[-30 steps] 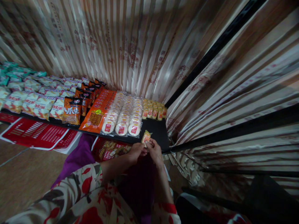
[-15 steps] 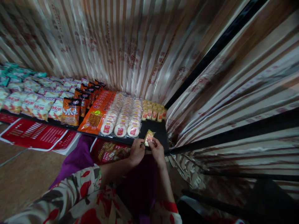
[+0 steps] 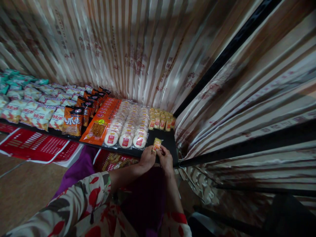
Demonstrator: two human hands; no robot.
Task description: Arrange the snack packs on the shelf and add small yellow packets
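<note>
A small yellow snack packet point(image 3: 157, 144) with a red label is held up over the black shelf point(image 3: 160, 134) near its right end. My left hand point(image 3: 148, 157) pinches the packet's lower left side. On the other side, my right hand point(image 3: 165, 159) grips it with thumb and fingers closed. Behind it, rows of similar yellow packets point(image 3: 162, 124) stand together at the shelf's back right corner. To their left lie three rows of round white crackers point(image 3: 125, 140) in clear wrappers.
Further left are a flat orange snack bag point(image 3: 97, 130), orange-and-black bags point(image 3: 73, 120), white snack bags point(image 3: 41, 116) and green packets point(image 3: 19, 79). Under the shelf are red baskets point(image 3: 34, 146), one holding wrapped snacks point(image 3: 119, 160). A striped curtain point(image 3: 138, 49) and black poles point(image 3: 222, 62) border the shelf.
The view has shifted slightly. My left hand has come closer to the right, and both hands still hold the yellow packet, which now looks more upright.
</note>
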